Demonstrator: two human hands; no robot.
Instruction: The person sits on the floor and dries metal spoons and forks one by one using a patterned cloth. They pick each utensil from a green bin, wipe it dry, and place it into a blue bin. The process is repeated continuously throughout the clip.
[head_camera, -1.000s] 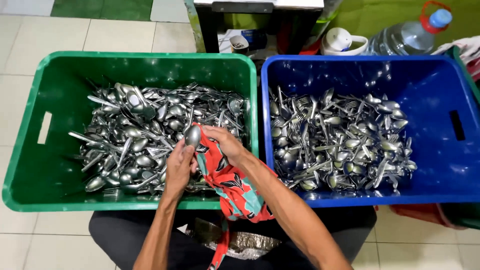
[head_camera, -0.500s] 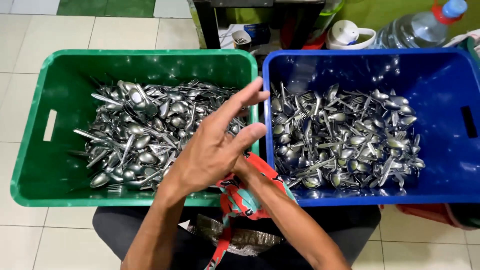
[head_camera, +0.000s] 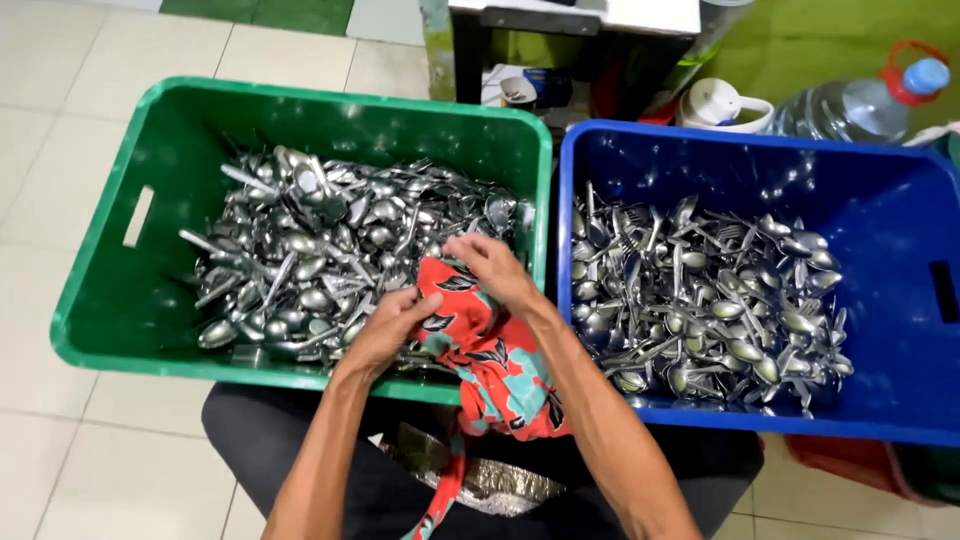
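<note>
Both hands meet over the near right corner of the green bin (head_camera: 100, 300), which is full of spoons (head_camera: 300, 260). The left hand (head_camera: 390, 325) is curled shut on a red flowered cloth (head_camera: 490, 360). The right hand (head_camera: 490, 270) bends over the cloth's top, fingers closed on it. I cannot tell if a spoon is inside. To wipe well, keep the cloth snug and rub all round. The blue bin (head_camera: 900, 200) sits to the right.

Green plastic crate (head_camera: 130, 300) of silver-grey spoons (head_camera: 330, 250), blue plastic crate (head_camera: 900, 230) of silver-grey cutlery (head_camera: 700, 300), red cloth (head_camera: 495, 360) patterned with teal and black leaves, pale cream floor tiles (head_camera: 60, 110), clear water jug (head_camera: 850, 105) with blue cap, white cup (head_camera: 720, 105)
</note>
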